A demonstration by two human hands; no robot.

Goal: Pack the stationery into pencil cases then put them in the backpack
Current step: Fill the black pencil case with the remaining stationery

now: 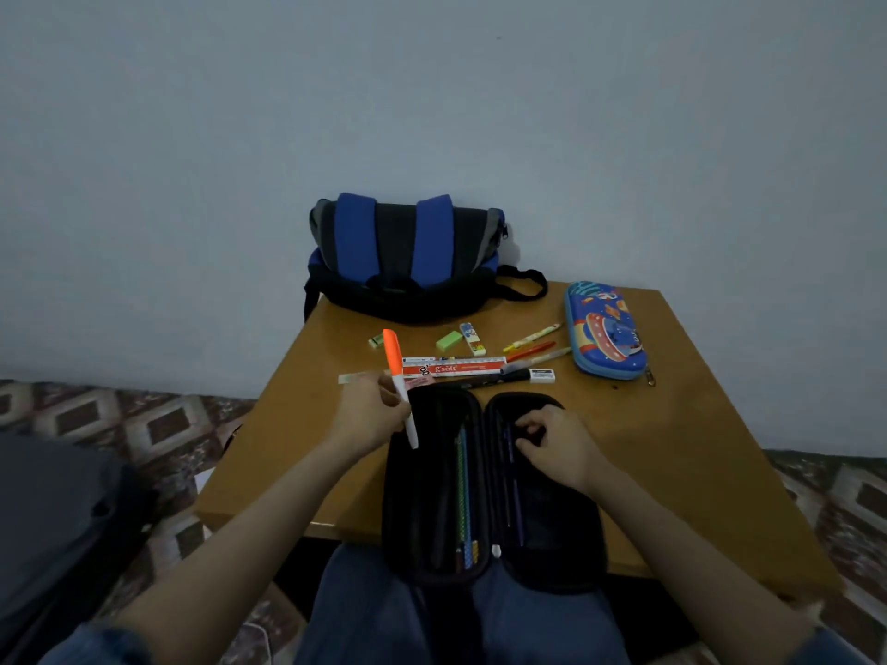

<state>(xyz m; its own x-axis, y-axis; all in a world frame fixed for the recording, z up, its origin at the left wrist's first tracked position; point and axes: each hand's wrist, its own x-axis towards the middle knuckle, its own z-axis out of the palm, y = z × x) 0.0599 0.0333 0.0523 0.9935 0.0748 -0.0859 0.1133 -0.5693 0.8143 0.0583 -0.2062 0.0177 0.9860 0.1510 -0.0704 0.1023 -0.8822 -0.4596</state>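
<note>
Pale wall backs a small wooden table standing on a patterned floor. Near the front edge lies a black case, opened flat, its long axis running from the person toward the wall; pencils lie lengthwise inside. The left hand pinches an orange highlighter over the case's left half, cap tilted up and away, white end down. The right hand rests in the right half, fingers curled; whether they grip anything I cannot tell. Beyond lie a ruler, erasers, pens and a closed blue case. A backpack sits against the wall.
</note>
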